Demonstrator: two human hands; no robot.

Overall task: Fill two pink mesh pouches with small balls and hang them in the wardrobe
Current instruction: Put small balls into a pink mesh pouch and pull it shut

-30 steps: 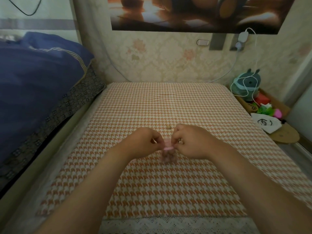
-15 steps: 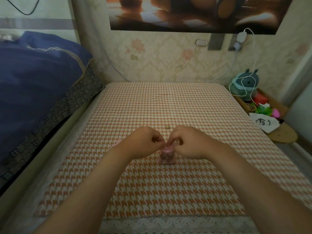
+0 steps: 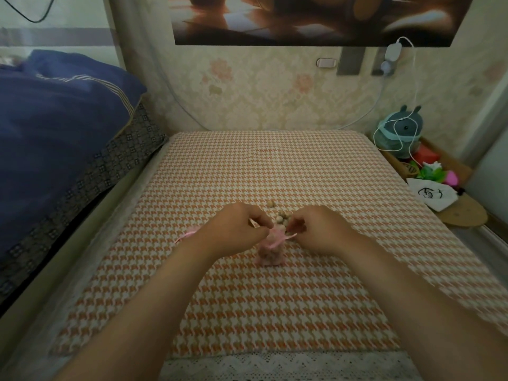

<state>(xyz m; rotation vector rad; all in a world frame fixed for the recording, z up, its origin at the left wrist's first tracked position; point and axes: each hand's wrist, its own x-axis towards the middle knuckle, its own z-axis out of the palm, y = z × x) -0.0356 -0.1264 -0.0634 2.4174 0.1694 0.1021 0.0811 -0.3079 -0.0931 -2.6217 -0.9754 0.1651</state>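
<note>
Both hands meet mid-frame: left hand (image 3: 239, 229) and right hand (image 3: 316, 229) each pinch an end of the thin pink drawstring ribbon (image 3: 277, 239) at the neck of a filled pink mesh pouch (image 3: 270, 255) standing on orange-and-white houndstooth cloth (image 3: 275, 312); small beige balls (image 3: 283, 217) lie loose just behind it; a second pink pouch (image 3: 189, 232) peeks out beside the left wrist. Cinching seems the step in hand; next, an even outward pull.
</note>
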